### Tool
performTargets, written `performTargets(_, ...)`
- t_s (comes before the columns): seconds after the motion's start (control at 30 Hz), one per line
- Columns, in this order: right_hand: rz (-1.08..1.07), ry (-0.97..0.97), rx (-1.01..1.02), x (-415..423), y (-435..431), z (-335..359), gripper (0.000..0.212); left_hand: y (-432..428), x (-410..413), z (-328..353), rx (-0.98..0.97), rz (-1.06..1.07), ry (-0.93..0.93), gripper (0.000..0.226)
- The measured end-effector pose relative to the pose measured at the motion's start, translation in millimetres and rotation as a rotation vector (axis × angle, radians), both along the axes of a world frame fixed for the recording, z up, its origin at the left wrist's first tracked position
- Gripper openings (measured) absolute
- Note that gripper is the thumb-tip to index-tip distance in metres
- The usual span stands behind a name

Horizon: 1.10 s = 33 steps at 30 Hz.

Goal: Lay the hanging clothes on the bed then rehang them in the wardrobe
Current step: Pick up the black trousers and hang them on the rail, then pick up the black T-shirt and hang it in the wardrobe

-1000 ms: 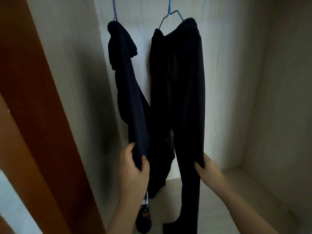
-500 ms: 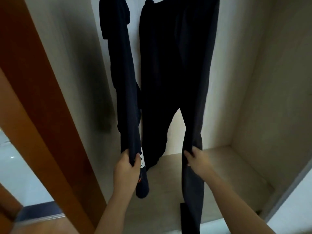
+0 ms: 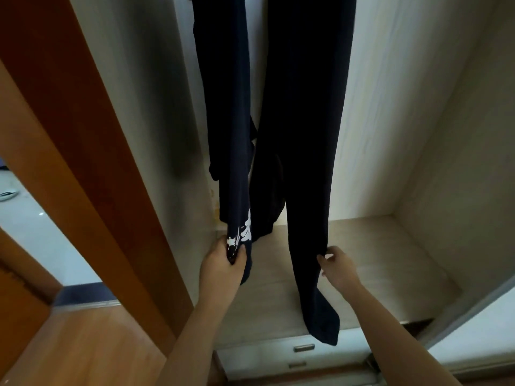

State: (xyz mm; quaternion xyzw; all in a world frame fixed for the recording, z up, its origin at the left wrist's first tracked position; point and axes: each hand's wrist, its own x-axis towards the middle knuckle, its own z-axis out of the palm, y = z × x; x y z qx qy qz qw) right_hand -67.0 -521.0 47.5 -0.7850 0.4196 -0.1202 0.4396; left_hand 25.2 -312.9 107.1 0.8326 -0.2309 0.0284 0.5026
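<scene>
- Wardrobe (image 3: 418, 135): open compartment with pale wood-grain walls and a pale shelf floor (image 3: 376, 252) at its base. An orange-brown door panel (image 3: 69, 135) stands open at the left.
- Left garment (image 3: 225, 107): dark navy, hanging straight down in the left half of the compartment. Its top runs out of view, so the hanger cannot be seen. White printed lettering (image 3: 242, 232) shows near the lower end.
- Right garment (image 3: 303, 107): dark trousers hanging just beside the left garment, touching it along the middle. One long leg reaches down past the front edge of the shelf floor; its hem (image 3: 324, 330) hangs in front of the drawers. A shorter dark fold (image 3: 267, 201) ends above the shelf floor, between the two long lengths.
- Left hand (image 3: 223, 270): closed around the lower end of the left garment, thumb and fingers pressed together over the cloth just below the white lettering.
- Right hand (image 3: 338, 270): at the right edge of the long trouser leg. Thumb and fingertips lie on the cloth edge in a loose pinch; the remaining fingers are curled, not spread.
- Both forearms reach up from the bottom of the view, well apart from each other.
- Drawers (image 3: 295, 355): two white fronts with small metal handles, directly under the shelf floor.
- Floor (image 3: 83, 344): wood-toned boards at lower left.
</scene>
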Motion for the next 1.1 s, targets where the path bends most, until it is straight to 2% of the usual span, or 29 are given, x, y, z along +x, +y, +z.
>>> performTargets(0.1, -0.004, 0.085, 0.068, -14, 13, -36, 0.033, 12, -7, -25, 0.036, -0.038, 0.097, 0.025)
performTargets(0.2, 0.027, 0.195, 0.161, -28, 32, -74, 0.024, 35, -20, -52, 0.074, -0.054, 0.142, 0.039)
performTargets(0.33, 0.143, 0.374, 0.251, -35, 55, -136, 0.007, 78, -47, -80, 0.132, -0.029, 0.289, 0.027)
performTargets(0.43, 0.341, 0.52, 0.246, -29, 78, -162, 0.011, 112, -64, -96, 0.139, 0.02, 0.398, 0.017)
performTargets(0.57, 0.659, 0.693, 0.186, -12, 137, -137, 0.013, 167, -77, -113, 0.176, 0.149, 0.493, 0.013)
performTargets(0.67, 0.903, 0.791, 0.078, 8, 179, -133, 0.015, 217, -89, -135, 0.231, 0.333, 0.561, 0.011)
performTargets(0.83, 1.346, 0.859, -0.093, 48, 266, -142, 0.01, 317, -136, -190, 0.152, 0.829, 0.832, 0.022)
performTargets(0.93, 1.503, 0.814, -0.158, 65, 324, -145, 0.007, 370, -184, -218, 0.074, 1.105, 0.955, 0.022)
performTargets(1.1, 1.656, 0.829, -0.263, 79, 427, -154, 0.027, 431, -263, -244, -0.088, 1.436, 1.148, 0.025)
